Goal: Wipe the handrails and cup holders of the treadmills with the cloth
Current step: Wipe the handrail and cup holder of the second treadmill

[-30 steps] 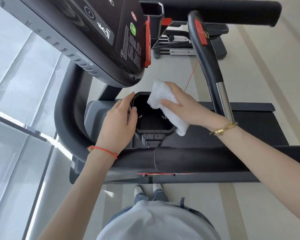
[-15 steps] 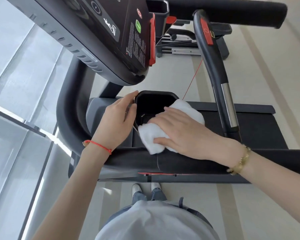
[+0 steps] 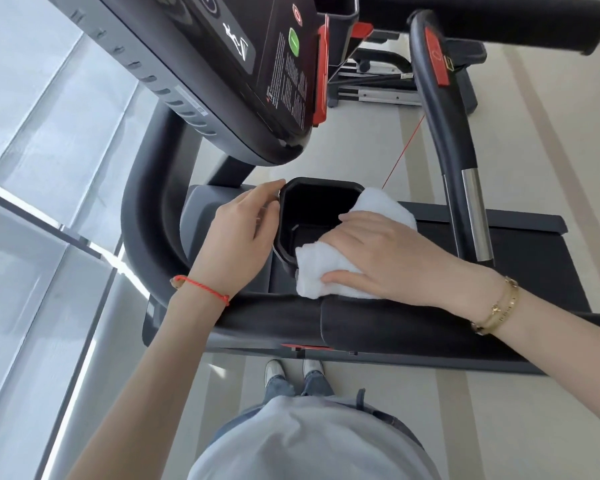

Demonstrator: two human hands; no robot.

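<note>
A black cup holder sits below the treadmill console, its dark inside open to view. My left hand grips its left rim, fingers curled over the edge. My right hand presses a white cloth flat over the holder's right and near rim; part of the cloth bulges out behind my fingers. A padded black handrail runs across just below both hands. A curved black side handrail with a chrome section rises at the right.
The black console with red trim overhangs the holder from the upper left. A thin red safety cord hangs near the holder. Window glass fills the left side. The running belt lies right. Another machine stands beyond.
My right hand swept the cloth from the holder's far right rim down onto its near right edge, then held there. My left hand stayed on the left rim.
</note>
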